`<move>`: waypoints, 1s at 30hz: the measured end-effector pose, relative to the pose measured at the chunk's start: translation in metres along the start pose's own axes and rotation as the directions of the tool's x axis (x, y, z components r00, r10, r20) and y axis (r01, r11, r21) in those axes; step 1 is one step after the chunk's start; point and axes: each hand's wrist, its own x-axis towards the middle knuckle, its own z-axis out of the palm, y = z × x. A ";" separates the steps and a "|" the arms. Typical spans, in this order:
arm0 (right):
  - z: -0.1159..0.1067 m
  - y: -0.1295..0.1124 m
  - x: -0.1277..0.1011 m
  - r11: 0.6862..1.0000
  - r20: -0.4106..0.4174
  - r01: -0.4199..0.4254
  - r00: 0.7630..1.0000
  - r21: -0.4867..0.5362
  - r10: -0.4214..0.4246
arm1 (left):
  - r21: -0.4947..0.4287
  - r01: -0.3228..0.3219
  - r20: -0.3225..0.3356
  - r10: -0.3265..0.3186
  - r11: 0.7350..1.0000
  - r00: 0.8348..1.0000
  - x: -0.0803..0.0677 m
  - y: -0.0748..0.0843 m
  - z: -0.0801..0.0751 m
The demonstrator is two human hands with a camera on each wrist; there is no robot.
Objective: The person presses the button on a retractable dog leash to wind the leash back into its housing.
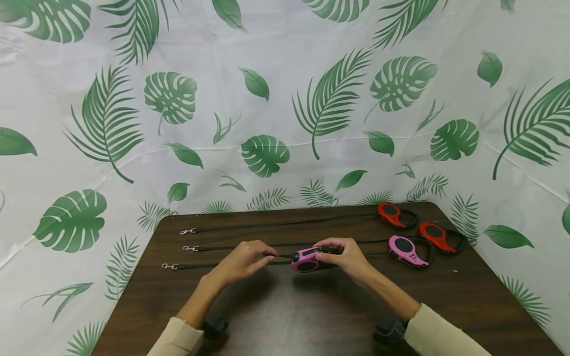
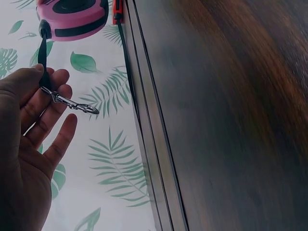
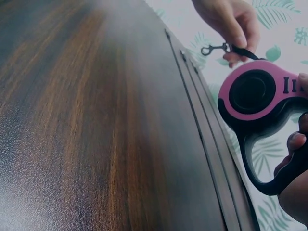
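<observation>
A pink and black retractable dog leash (image 1: 305,260) is held above the table by my right hand (image 1: 349,259), whose fingers curl round its black handle (image 3: 250,161). My left hand (image 1: 244,259) pinches the short black strap (image 2: 43,55) coming out of the casing, between thumb and forefinger. Just below that pinch hangs the silver snap hook (image 2: 74,103), seen in the left wrist view; the other left fingers are loosely bent. In the right wrist view, the pink casing (image 3: 274,89) shows its round black centre, and the right hand is partly cut off.
Two red leashes (image 1: 389,213) and another pink leash (image 1: 405,251) lie at the right of the brown table (image 1: 303,316). Their black straps stretch left across it, ending in silver hooks (image 1: 170,266). A leaf-patterned cloth (image 1: 285,99) hangs behind.
</observation>
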 end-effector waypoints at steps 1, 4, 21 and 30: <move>0.000 0.000 0.000 1.000 -0.002 0.000 1.000 -0.003 0.000 | -0.001 0.000 0.001 0.000 1.000 1.000 0.001 0.001 0.000; 0.001 0.001 0.000 1.000 -0.008 0.003 1.000 -0.007 -0.003 | -0.005 -0.008 0.003 0.008 1.000 1.000 0.004 0.002 0.002; 0.005 0.002 0.000 1.000 0.001 0.012 1.000 -0.002 -0.012 | -0.050 0.028 0.050 -0.025 0.998 0.998 0.011 0.007 0.013; 0.007 0.003 0.000 1.000 -0.010 0.011 1.000 0.009 -0.011 | -0.075 0.056 0.060 -0.051 0.996 0.997 0.013 0.009 0.016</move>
